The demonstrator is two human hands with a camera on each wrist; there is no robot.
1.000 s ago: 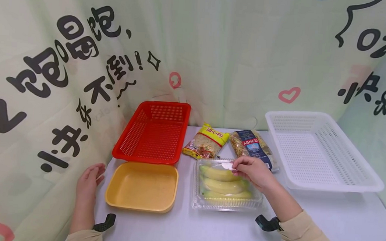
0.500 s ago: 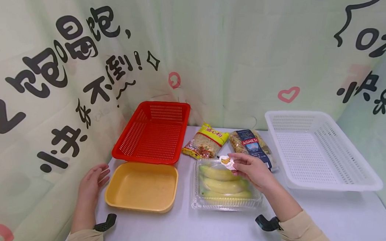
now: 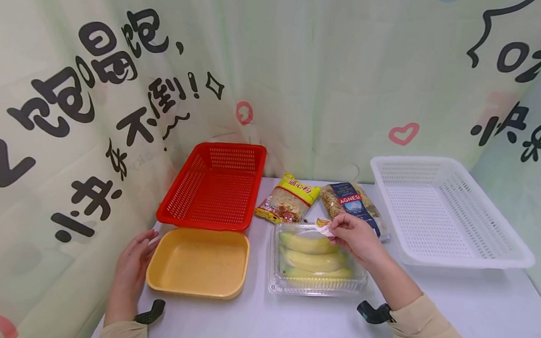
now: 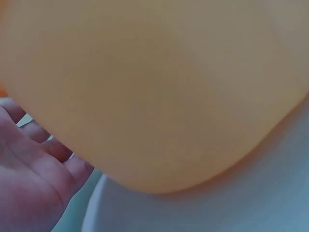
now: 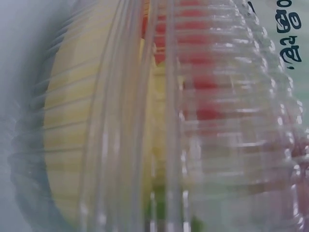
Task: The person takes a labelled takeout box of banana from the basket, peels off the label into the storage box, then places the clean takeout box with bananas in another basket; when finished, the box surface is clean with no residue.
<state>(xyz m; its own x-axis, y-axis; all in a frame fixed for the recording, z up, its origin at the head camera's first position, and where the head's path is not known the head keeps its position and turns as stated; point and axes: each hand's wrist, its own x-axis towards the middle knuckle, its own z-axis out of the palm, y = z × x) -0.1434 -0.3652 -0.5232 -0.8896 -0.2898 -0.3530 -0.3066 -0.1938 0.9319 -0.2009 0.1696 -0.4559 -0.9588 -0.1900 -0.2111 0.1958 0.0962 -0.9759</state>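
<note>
My right hand [image 3: 356, 239] pinches a small white card with a banana picture [image 3: 324, 226] between thumb and fingers. It is over the far right part of a closed clear plastic box [image 3: 286, 288], which has several yellow bananas [image 3: 313, 260] inside. Ribbed walls of the clear box [image 5: 222, 130] fill most of the right wrist view. At the left edge of a yellow plastic tub [image 3: 198, 265], my left hand [image 3: 132, 261] is relaxed and holds nothing. In the left wrist view, the fingers of that left hand [image 4: 34, 169] are loosely bent right at the tub's wall [image 4: 159, 106].
Behind the tub stands a red mesh basket [image 3: 213, 199], its rim right at the tub's. A yellow bag of pasta [image 3: 289, 198] and a blue-labelled pasta bag [image 3: 354, 202] lie behind the box. A large white basket [image 3: 439, 226] is at right. Printed curtains [image 3: 312, 89] enclose the table.
My left hand has moved right, up to the tub's edge. In my right hand the card has turned from its blank side to the banana picture and now tilts.
</note>
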